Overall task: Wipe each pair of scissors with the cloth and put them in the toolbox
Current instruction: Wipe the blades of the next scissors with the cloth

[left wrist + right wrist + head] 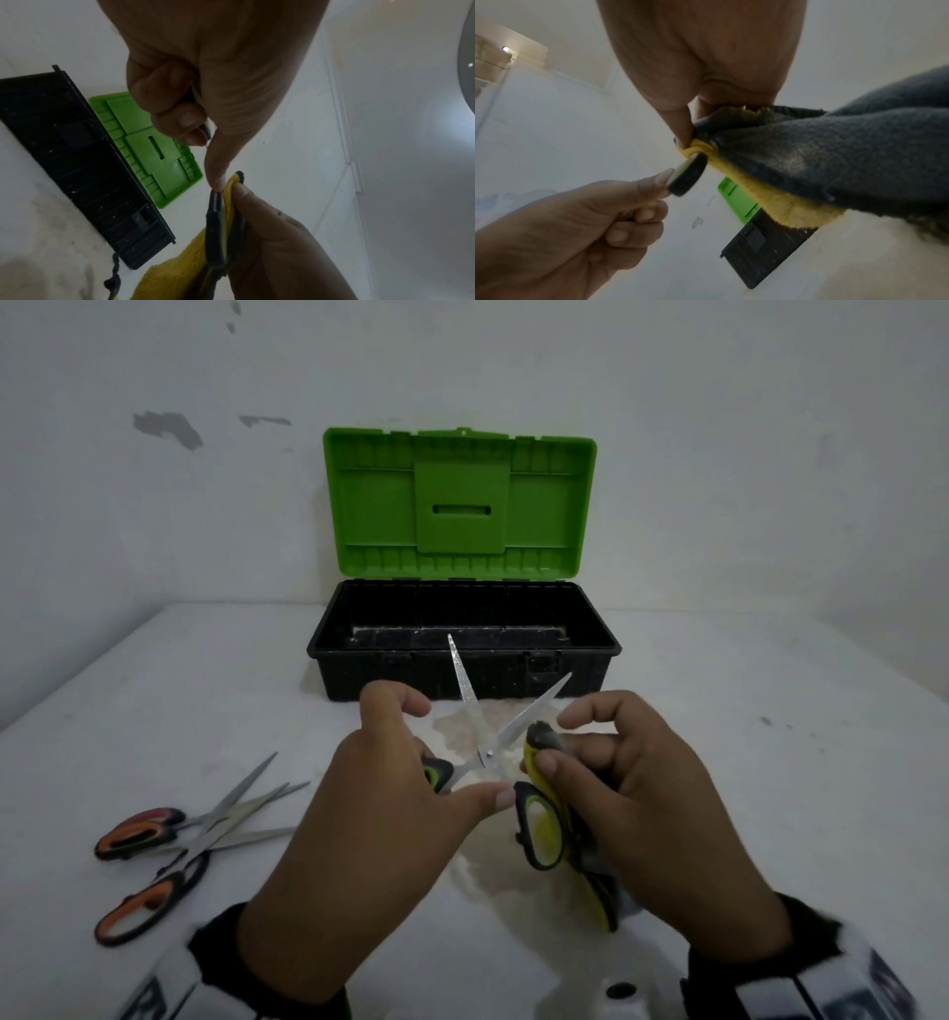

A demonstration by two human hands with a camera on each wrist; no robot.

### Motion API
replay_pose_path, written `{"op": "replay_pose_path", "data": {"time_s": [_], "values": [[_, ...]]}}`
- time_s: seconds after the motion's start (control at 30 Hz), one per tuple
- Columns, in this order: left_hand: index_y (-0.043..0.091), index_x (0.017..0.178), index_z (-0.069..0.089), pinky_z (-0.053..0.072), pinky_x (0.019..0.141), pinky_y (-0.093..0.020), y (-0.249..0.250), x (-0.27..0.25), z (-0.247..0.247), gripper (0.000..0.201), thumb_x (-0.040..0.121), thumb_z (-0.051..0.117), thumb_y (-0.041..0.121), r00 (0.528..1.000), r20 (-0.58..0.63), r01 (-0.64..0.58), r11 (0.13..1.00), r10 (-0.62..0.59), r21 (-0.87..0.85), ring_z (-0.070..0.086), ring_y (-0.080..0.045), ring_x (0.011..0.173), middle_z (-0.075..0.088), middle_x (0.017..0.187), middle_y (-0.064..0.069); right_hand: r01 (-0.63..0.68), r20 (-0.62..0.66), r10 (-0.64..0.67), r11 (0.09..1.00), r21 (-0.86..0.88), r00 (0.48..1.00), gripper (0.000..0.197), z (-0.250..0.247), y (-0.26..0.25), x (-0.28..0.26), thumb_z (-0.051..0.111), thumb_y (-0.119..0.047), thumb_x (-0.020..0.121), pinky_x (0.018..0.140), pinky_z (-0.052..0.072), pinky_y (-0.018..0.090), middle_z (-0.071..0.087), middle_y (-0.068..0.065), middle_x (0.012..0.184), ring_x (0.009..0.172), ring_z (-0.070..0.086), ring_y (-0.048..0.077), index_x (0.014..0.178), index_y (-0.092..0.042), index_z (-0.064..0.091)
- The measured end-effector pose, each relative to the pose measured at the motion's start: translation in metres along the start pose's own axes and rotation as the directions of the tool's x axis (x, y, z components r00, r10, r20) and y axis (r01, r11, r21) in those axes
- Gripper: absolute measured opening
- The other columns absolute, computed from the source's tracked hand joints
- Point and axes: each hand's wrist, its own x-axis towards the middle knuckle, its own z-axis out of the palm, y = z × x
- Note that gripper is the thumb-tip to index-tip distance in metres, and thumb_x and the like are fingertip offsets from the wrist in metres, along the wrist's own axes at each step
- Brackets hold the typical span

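Observation:
A pair of green-and-black-handled scissors (485, 755) is held above the table with its blades spread wide, tips toward the toolbox. My left hand (395, 762) grips one handle loop, and its thumb touches the other loop (536, 824). My right hand (595, 757) pinches a yellow-and-grey cloth (539, 742) around the base of the right blade. In the left wrist view the black handle (214, 223) lies against the cloth (174, 274). In the right wrist view the cloth (834, 162) drapes from my right fingers. The black toolbox (328, 654) stands open behind, green lid (459, 505) upright.
Orange-handled scissors (138, 834) lie crossed over another orange-handled pair (144, 901) on the white table at the left. A pale stain (493, 880) marks the table under my hands. A white wall rises right behind the toolbox.

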Motion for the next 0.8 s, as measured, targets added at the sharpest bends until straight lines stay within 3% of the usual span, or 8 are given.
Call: {"op": "replay_pose_path", "data": {"time_s": [0.1,0.17,0.33,0.53,0.8], "values": [[0.037,0.110,0.027,0.035,0.056,-0.011,-0.002,0.000,0.000,0.078,0.059,0.085,0.050,1.000,-0.011,-0.008,1.000,0.008,-0.001,0.051,0.002,0.073,0.050,0.081,0.015,0.019,-0.065,-0.017,1.000,0.024,0.998,0.008,0.007,0.000,-0.001,0.075,-0.019,0.084,0.057,0.052,0.015,0.075,-0.010,0.069,0.062,0.070,0.005,0.084,-0.023,0.068],[0.037,0.110,0.027,0.036,0.055,-0.011,-0.003,0.000,0.002,0.078,0.059,0.085,0.050,1.000,-0.010,-0.011,1.000,0.011,0.001,0.052,0.001,0.073,0.050,0.081,0.015,0.019,-0.115,-0.018,1.000,0.012,0.993,0.008,0.013,0.002,-0.003,0.078,-0.019,0.081,0.058,0.050,0.011,0.074,-0.012,0.072,0.065,0.069,0.004,0.079,-0.024,0.072],[0.038,0.110,0.027,0.036,0.055,-0.009,-0.005,0.001,0.006,0.079,0.058,0.085,0.050,1.000,-0.003,-0.017,1.000,0.017,0.004,0.050,0.005,0.071,0.050,0.082,0.012,-0.022,-0.205,0.025,1.000,0.017,0.978,0.010,0.028,0.007,-0.001,0.079,-0.024,0.080,0.059,0.051,0.014,0.071,-0.012,0.071,0.066,0.067,0.005,0.074,-0.024,0.071],[0.039,0.106,0.030,0.035,0.049,-0.007,-0.005,-0.002,0.010,0.073,0.059,0.084,0.051,1.000,0.027,-0.007,1.000,0.007,0.005,0.051,0.006,0.067,0.050,0.079,0.019,-0.023,-0.303,0.027,1.000,0.016,0.953,0.015,0.032,0.006,0.005,0.078,-0.028,0.082,0.056,0.051,0.014,0.069,-0.009,0.069,0.064,0.065,0.006,0.072,-0.021,0.068],[0.040,0.097,0.034,0.037,0.057,-0.009,-0.008,0.000,0.012,0.070,0.053,0.087,0.048,1.000,0.014,0.025,0.997,-0.024,-0.069,0.055,-0.001,0.076,0.066,0.090,0.002,-0.022,-0.325,0.002,0.998,-0.057,0.946,0.021,0.030,0.002,0.004,0.079,-0.032,0.079,0.054,0.047,0.010,0.066,-0.010,0.065,0.062,0.063,0.003,0.068,-0.024,0.064]]}}
